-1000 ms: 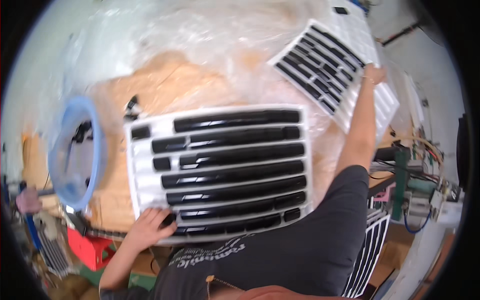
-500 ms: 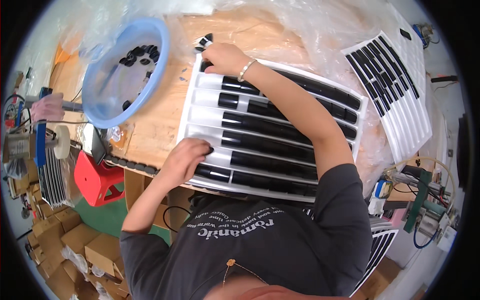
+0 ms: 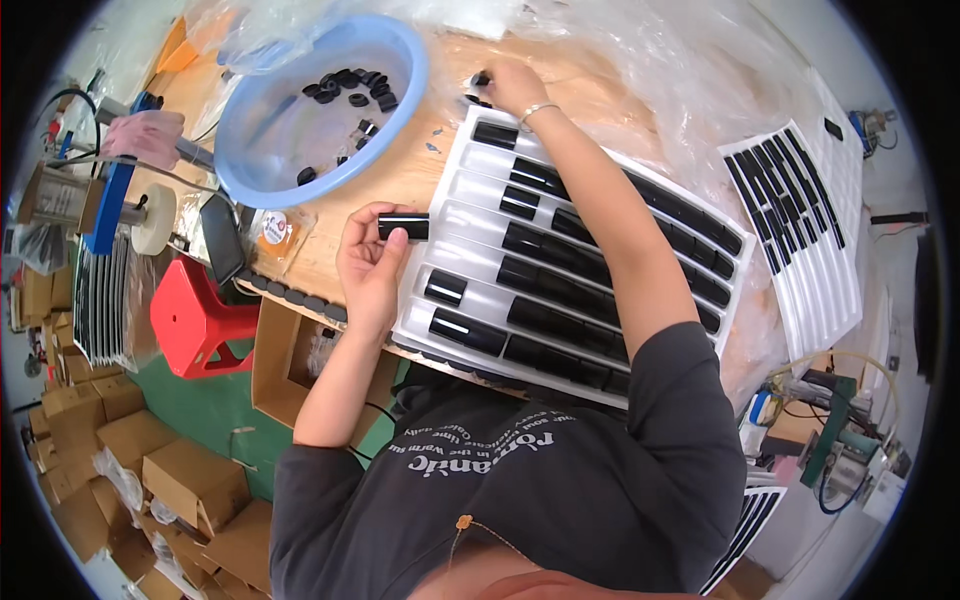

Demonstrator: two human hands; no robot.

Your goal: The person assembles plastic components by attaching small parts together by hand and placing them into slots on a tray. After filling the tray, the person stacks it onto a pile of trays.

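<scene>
My left hand (image 3: pixel 368 270) is closed round a glossy black cylindrical piece (image 3: pixel 403 227), pinched between thumb and fingers at the left edge of a white grooved tray (image 3: pixel 428 245). Black pieces (image 3: pixel 560 262) lie end to end in the tray's long grooves, with white gaps toward the left. One short piece (image 3: pixel 445 288) sits apart in a lower groove, another (image 3: pixel 495 135) in the top one. Past the tray's far left corner, my right hand (image 3: pixel 515 88) has curled fingers against small black pieces (image 3: pixel 481 79); its palm side is hidden.
A blue basin (image 3: pixel 408 110) holding several loose black pieces stands at the far left of the wooden table (image 3: pixel 318 215). A second partly filled tray (image 3: pixel 815 275) lies at right. Clear plastic film covers the back. A red stool (image 3: pixel 195 320) and cardboard boxes (image 3: pixel 200 480) are on the left.
My left hand has left the lower grooves and now holds up a black piece by the tray's edge. My right hand has drawn back off the top groove, uncovering a piece there. The view has shifted.
</scene>
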